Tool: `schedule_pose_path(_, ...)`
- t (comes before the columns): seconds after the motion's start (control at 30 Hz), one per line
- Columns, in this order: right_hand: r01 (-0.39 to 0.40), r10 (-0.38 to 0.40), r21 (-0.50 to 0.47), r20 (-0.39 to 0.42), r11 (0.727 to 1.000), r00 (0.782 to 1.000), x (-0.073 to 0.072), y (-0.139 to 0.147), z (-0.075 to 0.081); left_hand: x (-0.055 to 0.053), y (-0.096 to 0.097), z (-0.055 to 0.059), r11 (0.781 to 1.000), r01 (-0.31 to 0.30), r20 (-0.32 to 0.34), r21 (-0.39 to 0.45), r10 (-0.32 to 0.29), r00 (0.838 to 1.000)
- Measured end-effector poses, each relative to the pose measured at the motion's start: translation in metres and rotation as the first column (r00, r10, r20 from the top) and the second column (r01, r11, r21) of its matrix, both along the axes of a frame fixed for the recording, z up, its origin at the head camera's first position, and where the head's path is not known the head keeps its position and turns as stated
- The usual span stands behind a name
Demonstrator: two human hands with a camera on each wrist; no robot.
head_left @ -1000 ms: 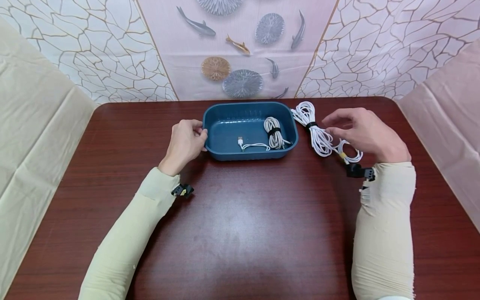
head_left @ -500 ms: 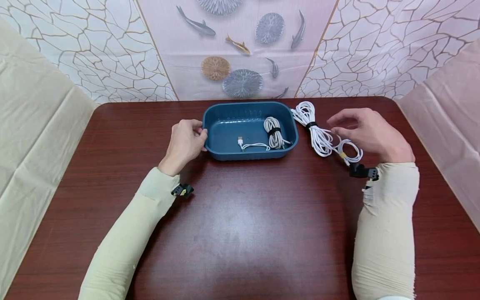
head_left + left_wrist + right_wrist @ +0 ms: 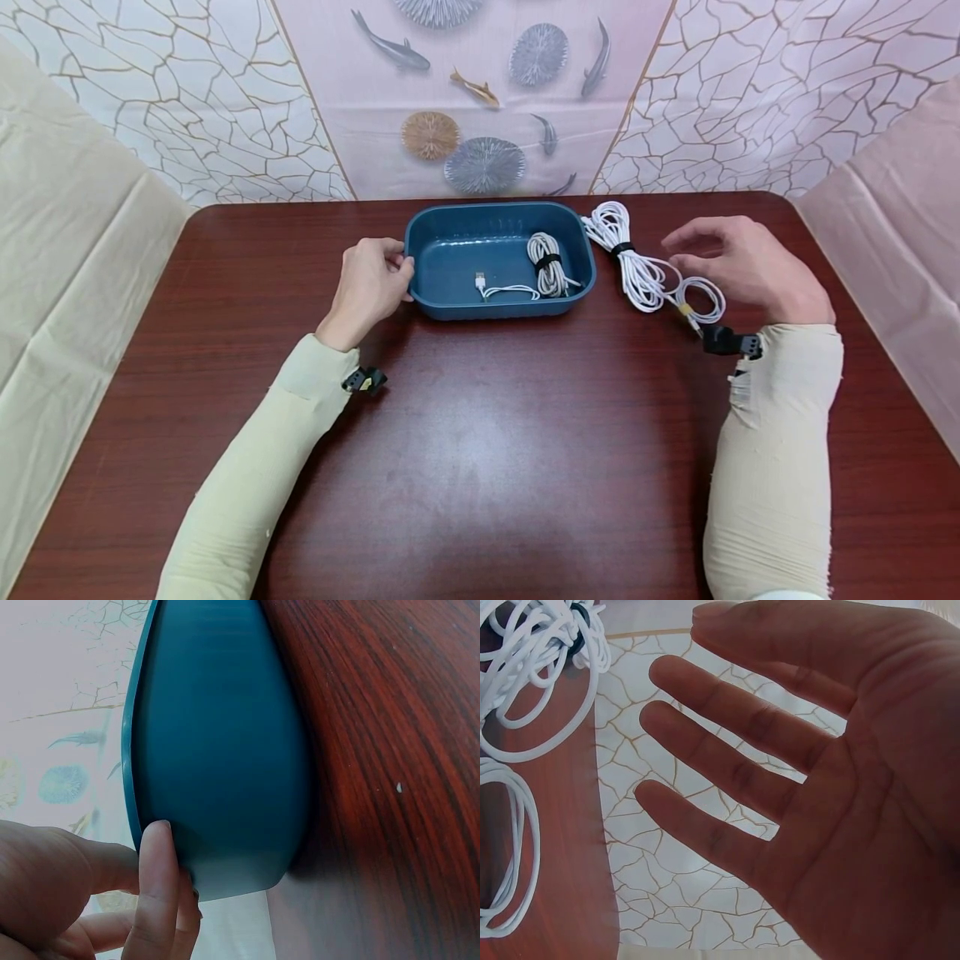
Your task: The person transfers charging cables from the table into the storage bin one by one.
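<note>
At its left end, a blue plastic bin (image 3: 495, 312) is pinched at the rim by my left hand (image 3: 371, 283); the left wrist view shows the fingers at the edge of the bin wall (image 3: 217, 735). Inside the bin lie a grey-white cable bundle (image 3: 546, 265) with a black strap and a thin white cable with a USB plug (image 3: 481, 283). My right hand (image 3: 750, 265) hovers to the right of a large white cable bundle (image 3: 626, 254), fingers spread and nothing in the palm. Beside that bundle is a small coiled white cable (image 3: 705, 302) with a yellow tie.
Everything rests on a dark red wooden table (image 3: 480, 433). A patterned cloth backdrop (image 3: 480, 92) rises behind its far edge, and pale cloth walls (image 3: 67, 250) stand at the sides. Each wrist carries a small black camera mount.
My right hand has drawn slightly to the right, away from the large white cable bundle. My left hand and the bin have stayed in place.
</note>
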State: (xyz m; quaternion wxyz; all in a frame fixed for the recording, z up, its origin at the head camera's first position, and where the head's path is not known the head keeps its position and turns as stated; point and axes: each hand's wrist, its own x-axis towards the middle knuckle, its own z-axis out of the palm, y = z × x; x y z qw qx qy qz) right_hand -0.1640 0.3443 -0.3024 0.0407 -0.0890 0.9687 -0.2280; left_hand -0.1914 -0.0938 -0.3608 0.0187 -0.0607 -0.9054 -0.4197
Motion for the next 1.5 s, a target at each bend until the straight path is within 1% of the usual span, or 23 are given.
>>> schedule_pose_path(0.27, 0.016, -0.016, 0.036, 0.01, 0.999, 1.0, 0.0, 0.004, -0.003, 0.0, 0.0, 0.001, 1.0, 0.0, -0.005, 0.006, 0.0, 1.0)
schedule_pose_path(0.57, 0.029, -0.029, 0.016, 0.01, 0.999, 1.0, 0.0, 0.01, -0.005, 0.0, 0.001, 0.001, 1.0, -0.005, -0.014, -0.009, 0.005, 1.0)
schedule_pose_path(0.73, 0.03, -0.03, -0.003, 0.008, 1.0, 1.0, 0.0, 0.014, -0.007, 0.0, 0.0, 0.001, 1.0, -0.005, -0.009, -0.003, 0.005, 1.0)
schedule_pose_path(1.2, 0.051, -0.052, 0.009, 0.035, 0.999, 0.998, -0.004, 0.02, -0.016, -0.001, 0.0, -0.001, 1.0, -0.002, -0.008, -0.006, 0.002, 1.0)
schedule_pose_path(1.5, 0.061, -0.064, 0.031, 0.079, 0.998, 0.995, -0.005, 0.023, -0.018, 0.0, 0.0, -0.001, 1.0, -0.002, -0.008, 0.004, 0.002, 1.0)
